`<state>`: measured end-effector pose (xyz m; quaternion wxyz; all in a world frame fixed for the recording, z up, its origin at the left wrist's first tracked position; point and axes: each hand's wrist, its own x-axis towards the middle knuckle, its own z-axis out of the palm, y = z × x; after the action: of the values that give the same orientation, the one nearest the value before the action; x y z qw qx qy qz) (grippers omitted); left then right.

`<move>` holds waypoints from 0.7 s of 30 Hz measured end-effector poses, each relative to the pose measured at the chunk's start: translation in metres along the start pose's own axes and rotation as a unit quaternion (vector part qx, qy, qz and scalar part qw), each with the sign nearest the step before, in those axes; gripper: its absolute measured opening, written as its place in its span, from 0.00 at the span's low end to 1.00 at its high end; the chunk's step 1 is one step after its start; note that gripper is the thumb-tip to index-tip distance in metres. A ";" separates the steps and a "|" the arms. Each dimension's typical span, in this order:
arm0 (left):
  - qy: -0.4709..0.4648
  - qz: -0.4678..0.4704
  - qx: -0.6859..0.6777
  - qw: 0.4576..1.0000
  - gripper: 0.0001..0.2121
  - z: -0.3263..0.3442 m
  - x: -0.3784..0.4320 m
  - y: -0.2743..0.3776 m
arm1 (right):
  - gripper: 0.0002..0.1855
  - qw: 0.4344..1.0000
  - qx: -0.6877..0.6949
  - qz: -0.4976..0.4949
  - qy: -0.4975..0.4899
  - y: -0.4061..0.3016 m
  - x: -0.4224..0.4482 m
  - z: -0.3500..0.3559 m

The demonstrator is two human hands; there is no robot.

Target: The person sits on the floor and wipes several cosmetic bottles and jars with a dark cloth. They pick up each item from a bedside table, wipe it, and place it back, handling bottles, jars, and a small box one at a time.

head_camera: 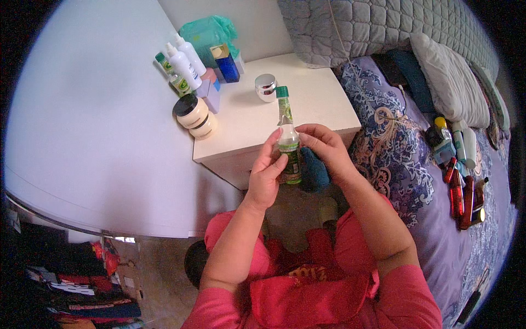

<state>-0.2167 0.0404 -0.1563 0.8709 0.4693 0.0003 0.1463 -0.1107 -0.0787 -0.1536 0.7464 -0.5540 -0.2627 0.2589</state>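
A clear bottle [292, 164] with a green cap and green labels is held upright in front of me. My left hand [265, 174] wraps its left side, the thumb lying across the front label. At the bottle's right shoulder, the thumb and forefinger of my right hand [326, 150] pinch close together against it. A whitish, peaked edge shows at the base of the neck. Below my right hand is a dark blue object [314, 170], possibly cloth; whether the hand holds it I cannot tell. A silver round jar [266, 87] stands on the white cabinet top [242, 127] behind the bottle.
Stacked cream jars [191, 112], white spray bottles [183, 66], a lilac box [208, 96], a blue box [227, 68] and a green plastic bag [209, 33] stand at the cabinet's left. Rightward, a bed [394, 172] holds red bottles [457, 193] and a pillow [448, 78].
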 end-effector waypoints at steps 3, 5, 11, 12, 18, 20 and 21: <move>-0.019 -0.003 0.047 0.999 0.25 -0.005 0.000 0.000 | 0.18 0.999 -0.036 -0.014 0.002 0.002 -0.001 0.004; -0.030 0.022 0.137 0.990 0.26 -0.004 -0.001 -0.002 | 0.19 0.999 -0.043 0.000 -0.016 0.004 -0.002 0.003; 0.023 0.096 0.296 0.950 0.24 -0.018 0.004 -0.004 | 0.19 0.992 -0.106 -0.065 -0.002 0.017 0.000 0.005; 0.050 0.116 0.307 0.943 0.24 -0.021 0.005 -0.003 | 0.18 0.990 -0.114 -0.086 0.004 0.020 0.000 0.007; 0.093 0.177 0.330 0.923 0.14 -0.018 0.004 0.001 | 0.20 0.958 -0.271 -0.086 -0.042 0.015 -0.010 0.019; 0.114 0.174 0.300 0.931 0.11 -0.016 0.004 0.001 | 0.20 0.963 -0.258 -0.065 -0.050 0.016 -0.011 0.020; 0.126 0.176 0.299 0.929 0.09 -0.017 0.005 0.001 | 0.21 0.965 -0.251 -0.056 -0.052 0.019 -0.010 0.019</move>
<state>-0.2145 0.0563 -0.1641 0.6436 0.6778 0.0711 0.3484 -0.1325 -0.0670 -0.1681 0.5823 -0.6934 -0.3885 0.1707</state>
